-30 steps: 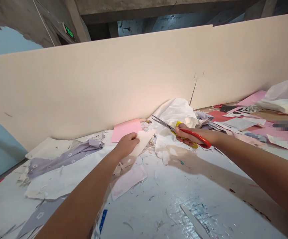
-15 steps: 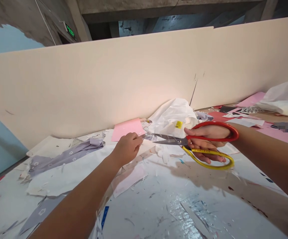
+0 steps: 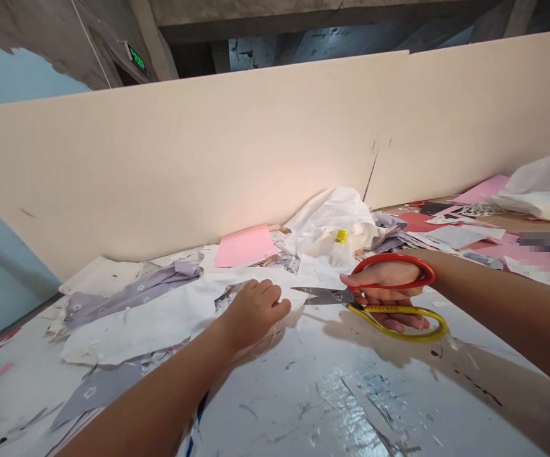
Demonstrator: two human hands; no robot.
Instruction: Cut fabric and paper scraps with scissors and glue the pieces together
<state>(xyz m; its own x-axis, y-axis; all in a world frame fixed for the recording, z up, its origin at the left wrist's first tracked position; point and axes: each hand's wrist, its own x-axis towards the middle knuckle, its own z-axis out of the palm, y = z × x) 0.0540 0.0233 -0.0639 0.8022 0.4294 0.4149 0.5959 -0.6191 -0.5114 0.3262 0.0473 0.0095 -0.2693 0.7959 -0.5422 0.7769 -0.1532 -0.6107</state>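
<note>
My right hand (image 3: 389, 285) grips large scissors (image 3: 325, 296) with one red-coated and one yellow-coated handle loop. Their blades point left and stand a little apart. Just left of the tips is my left hand (image 3: 255, 311), its fingers curled and closed low over the table. Whatever lies between those fingers is hidden. White cloth (image 3: 155, 327) spreads to the left of and behind this hand, and some crinkled silvery scrap shows at its edge.
The white table (image 3: 294, 406) carries thin offcuts. Pink paper (image 3: 246, 245), grey-purple patterned fabric (image 3: 132, 295) and a white plastic bag (image 3: 332, 219) lie along a cream partition (image 3: 208, 158). More scraps and another pale bag (image 3: 545, 190) sit at right.
My left hand has come nearer and slightly right, its fingers still curled. The scissors have dropped slightly lower. The pale sheet that lay near my left forearm no longer shows there.
</note>
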